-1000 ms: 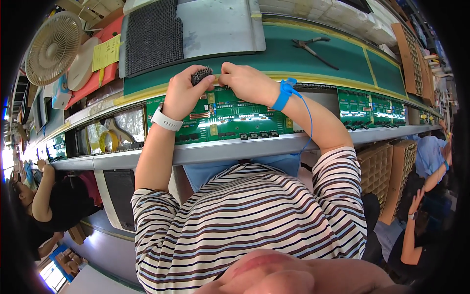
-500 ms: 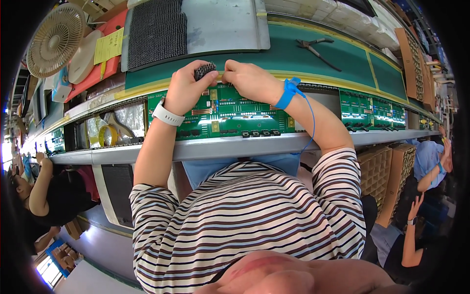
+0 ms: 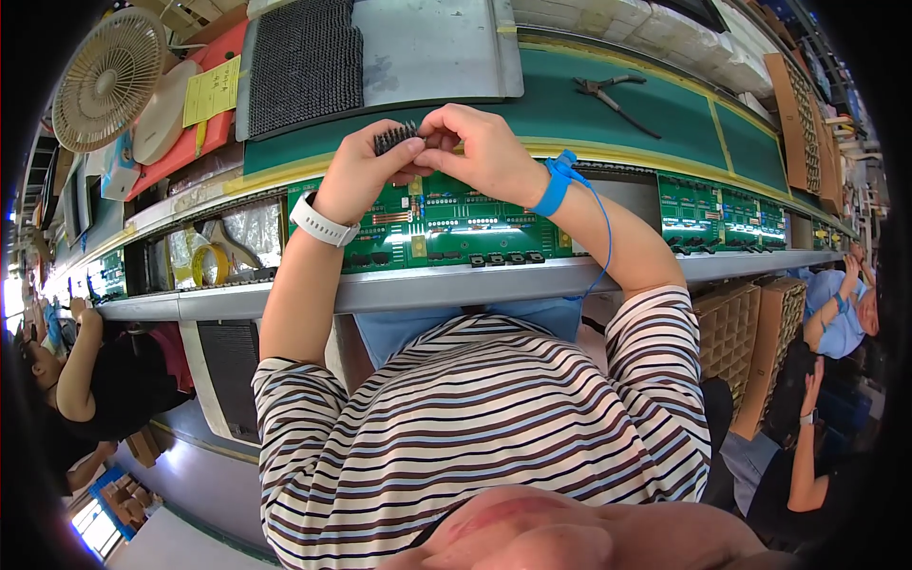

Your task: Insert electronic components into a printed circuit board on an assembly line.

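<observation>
Since the earlier frame, our right hand (image 3: pixel 480 152) has risen from the upper edge of the circuit board (image 3: pixel 456 233) and come across to meet our left hand (image 3: pixel 359 176), which has hardly moved. With the left we hold a bundle of small black parts (image 3: pixel 391 140), pinched between thumb and bent fingers, its prongs sticking up. Our right thumb and forefinger are narrowed together at the right end of that bundle; we cannot tell whether a single part is caught between them. The bundle is just above the board, which lies in the bench rail (image 3: pixel 380 293) beneath our wrists. We wear a white band (image 3: pixel 323 222) on the left wrist and a blue strap (image 3: pixel 551 196) on the right. Beyond our hands, a metal tray (image 3: pixel 427 52) carries rows of dark parts (image 3: pixel 304 71), and pliers (image 3: pixel 608 90) lie to its right on the green mat (image 3: pixel 541 76).
</observation>
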{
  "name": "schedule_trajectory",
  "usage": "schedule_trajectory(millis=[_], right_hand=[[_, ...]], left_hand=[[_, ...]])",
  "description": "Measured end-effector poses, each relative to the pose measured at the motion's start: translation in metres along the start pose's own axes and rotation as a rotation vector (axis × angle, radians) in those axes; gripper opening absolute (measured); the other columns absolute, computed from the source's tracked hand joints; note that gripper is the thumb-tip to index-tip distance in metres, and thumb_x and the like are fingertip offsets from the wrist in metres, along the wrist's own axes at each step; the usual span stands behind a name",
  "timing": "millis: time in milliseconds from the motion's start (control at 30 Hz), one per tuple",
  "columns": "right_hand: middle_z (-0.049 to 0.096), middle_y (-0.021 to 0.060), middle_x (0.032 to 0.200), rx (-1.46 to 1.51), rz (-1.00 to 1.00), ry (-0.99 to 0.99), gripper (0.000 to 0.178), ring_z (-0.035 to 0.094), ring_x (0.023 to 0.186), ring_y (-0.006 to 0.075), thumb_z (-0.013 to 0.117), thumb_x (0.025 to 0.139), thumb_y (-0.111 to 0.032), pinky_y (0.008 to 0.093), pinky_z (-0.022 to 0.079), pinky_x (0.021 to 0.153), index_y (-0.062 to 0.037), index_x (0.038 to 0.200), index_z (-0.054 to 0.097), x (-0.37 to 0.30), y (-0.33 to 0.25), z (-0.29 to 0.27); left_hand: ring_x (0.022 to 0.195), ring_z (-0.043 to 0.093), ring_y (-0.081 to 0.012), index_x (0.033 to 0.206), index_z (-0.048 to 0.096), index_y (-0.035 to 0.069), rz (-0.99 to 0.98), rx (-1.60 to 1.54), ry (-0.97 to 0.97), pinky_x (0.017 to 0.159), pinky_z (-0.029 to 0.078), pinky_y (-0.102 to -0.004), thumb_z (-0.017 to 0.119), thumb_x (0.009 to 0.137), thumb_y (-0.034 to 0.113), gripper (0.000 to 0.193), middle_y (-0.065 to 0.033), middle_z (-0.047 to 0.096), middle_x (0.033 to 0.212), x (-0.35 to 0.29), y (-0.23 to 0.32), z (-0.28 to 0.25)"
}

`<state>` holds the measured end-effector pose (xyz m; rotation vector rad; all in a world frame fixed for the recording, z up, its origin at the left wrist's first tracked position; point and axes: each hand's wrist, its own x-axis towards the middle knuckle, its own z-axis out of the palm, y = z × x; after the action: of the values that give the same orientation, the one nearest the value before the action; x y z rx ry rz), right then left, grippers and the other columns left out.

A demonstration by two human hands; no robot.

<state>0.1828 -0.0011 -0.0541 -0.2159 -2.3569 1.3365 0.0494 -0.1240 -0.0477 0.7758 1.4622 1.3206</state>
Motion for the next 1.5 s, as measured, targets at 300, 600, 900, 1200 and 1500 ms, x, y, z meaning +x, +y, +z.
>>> schedule_trajectory(millis=[300, 600, 900, 1200, 1500], right_hand=[[0.058, 0.0019, 0.082, 0.398, 0.292, -0.130, 0.016, 0.053, 0.073, 0.0059, 0.057, 0.083, -0.007, 0.0209, 0.046, 0.067, 0.0009, 0.097, 0.056, 0.009, 0.029, -0.004], [0.054, 0.0071, 0.083, -0.358, -0.067, -0.231, 0.011, 0.056, 0.075, 0.0234, 0.054, 0.079, -0.008, 0.0328, 0.046, 0.064, -0.0082, 0.086, 0.063, 0.012, 0.040, 0.001], [0.052, 0.0069, 0.085, -0.539, -0.122, -0.215, 0.012, 0.056, 0.073, 0.0268, 0.055, 0.077, -0.007, 0.0375, 0.046, 0.060, -0.0108, 0.085, 0.063, 0.005, 0.031, 0.013], [0.052, 0.0073, 0.083, -0.557, -0.262, -0.278, 0.013, 0.055, 0.077, 0.0254, 0.056, 0.075, -0.008, 0.0362, 0.046, 0.063, -0.0089, 0.086, 0.063, 0.005, 0.023, 0.015], [0.055, 0.0088, 0.083, -0.498, -0.129, -0.195, 0.010, 0.054, 0.080, 0.0262, 0.056, 0.078, -0.012, 0.0350, 0.045, 0.068, -0.0053, 0.085, 0.057, -0.012, -0.006, -0.040]], left_hand=[[0.066, 0.062, -0.0142, 0.089, 0.058, -0.001, 0.137, 0.527, 0.024, 0.058, 0.045, -0.0260, 0.061, 0.082, 0.019, 0.022, -0.0077, 0.062, 0.067, -0.003, 0.005, -0.011], [0.070, 0.059, -0.0331, 0.088, 0.060, 0.002, 0.087, 1.122, -0.090, 0.064, 0.046, -0.0396, 0.062, 0.077, 0.026, 0.026, -0.0170, 0.061, 0.074, -0.021, 0.015, -0.029], [0.073, 0.060, -0.0339, 0.087, 0.060, 0.003, 0.085, 1.173, -0.120, 0.065, 0.046, -0.0413, 0.061, 0.077, 0.029, 0.028, -0.0167, 0.062, 0.075, -0.024, 0.013, -0.028], [0.071, 0.059, -0.0340, 0.086, 0.058, 0.004, 0.132, 1.212, -0.125, 0.064, 0.045, -0.0425, 0.061, 0.077, 0.029, 0.027, -0.0163, 0.061, 0.072, -0.028, 0.010, -0.023], [0.066, 0.059, -0.0338, 0.087, 0.057, 0.005, 0.226, 1.257, -0.187, 0.060, 0.045, -0.0405, 0.061, 0.078, 0.026, 0.023, -0.0165, 0.060, 0.069, -0.014, 0.003, 0.023]])
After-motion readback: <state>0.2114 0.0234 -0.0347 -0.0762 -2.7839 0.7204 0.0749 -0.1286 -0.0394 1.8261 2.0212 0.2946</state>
